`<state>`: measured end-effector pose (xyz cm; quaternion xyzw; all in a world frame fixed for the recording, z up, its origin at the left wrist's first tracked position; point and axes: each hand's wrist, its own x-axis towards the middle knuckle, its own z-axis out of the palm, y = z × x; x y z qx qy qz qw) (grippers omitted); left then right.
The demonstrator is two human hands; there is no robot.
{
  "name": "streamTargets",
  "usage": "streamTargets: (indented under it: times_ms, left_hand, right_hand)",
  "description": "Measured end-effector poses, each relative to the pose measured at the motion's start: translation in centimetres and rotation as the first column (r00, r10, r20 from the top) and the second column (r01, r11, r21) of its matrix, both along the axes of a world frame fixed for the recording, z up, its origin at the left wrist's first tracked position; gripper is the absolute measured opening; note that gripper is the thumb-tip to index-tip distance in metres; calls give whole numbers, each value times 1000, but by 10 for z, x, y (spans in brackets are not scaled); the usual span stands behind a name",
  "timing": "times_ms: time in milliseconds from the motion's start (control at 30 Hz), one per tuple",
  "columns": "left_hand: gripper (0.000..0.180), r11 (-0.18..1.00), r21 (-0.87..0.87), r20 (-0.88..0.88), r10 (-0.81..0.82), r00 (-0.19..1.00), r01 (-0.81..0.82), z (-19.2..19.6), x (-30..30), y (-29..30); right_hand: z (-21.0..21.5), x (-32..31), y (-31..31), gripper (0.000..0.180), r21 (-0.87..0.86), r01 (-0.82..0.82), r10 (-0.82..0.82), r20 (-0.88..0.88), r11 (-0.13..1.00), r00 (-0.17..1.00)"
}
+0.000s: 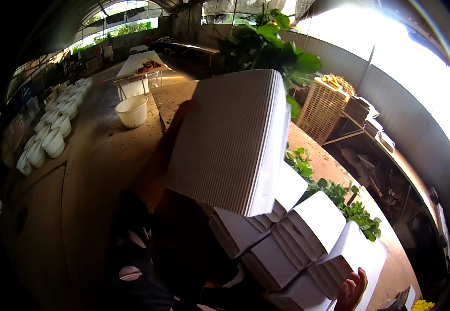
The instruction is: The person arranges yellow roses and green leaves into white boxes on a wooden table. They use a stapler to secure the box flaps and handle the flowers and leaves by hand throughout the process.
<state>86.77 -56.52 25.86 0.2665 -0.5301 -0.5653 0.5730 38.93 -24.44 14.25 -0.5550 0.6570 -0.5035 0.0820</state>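
In front of me a white corrugated cardboard wrap (225, 140) is held up and tilted, its ribbed face toward me. Green leafy stems (266, 46) show just beyond its top edge. My left hand (184, 111), dark in shadow, grips the wrap's left edge; most of its fingers are hidden behind the cardboard. Below lie several folded white cardboard wraps (315, 223), stacked in overlapping rows on the table. At the lower right my right hand (353, 291) is beside the nearest stack, fingers curved and apart, with nothing in it.
More cut leafy stems (333, 194) lie along the wooden table (390, 249) behind the stacks. White buckets (54, 142) line the floor at left, and one bucket (131, 111) stands by the table's far end. A wicker basket (320, 111) and a side shelf (385, 147) stand at right.
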Motion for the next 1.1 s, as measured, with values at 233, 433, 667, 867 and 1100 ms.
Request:
streamTargets:
  times_ms: [233, 433, 667, 867, 1100]
  left_hand:
    - [60, 950, 160, 82, 257, 963, -268, -34, 165, -101]
    - [76, 976, 146, 317, 108, 942, -161, -88, 160, -183]
    - [90, 890, 410, 336, -352, 874, 201, -163, 108, -286]
    - [81, 635, 709, 170, -576, 800, 306, -227, 86, -330]
    - [65, 651, 725, 404, -667, 627, 225, -242, 84, -335]
  right_hand:
    - [-2, 8, -72, 49, 137, 171, -175, 15, 976, 985]
    - [20, 19, -110, 44, 171, 256, -197, -299, 952, 934]
    - [27, 42, -127, 33, 271, 508, -325, -512, 818, 795]
    - [25, 44, -140, 33, 275, 561, -330, -582, 781, 744]
    - [16, 43, -147, 34, 241, 592, -378, -576, 769, 725]
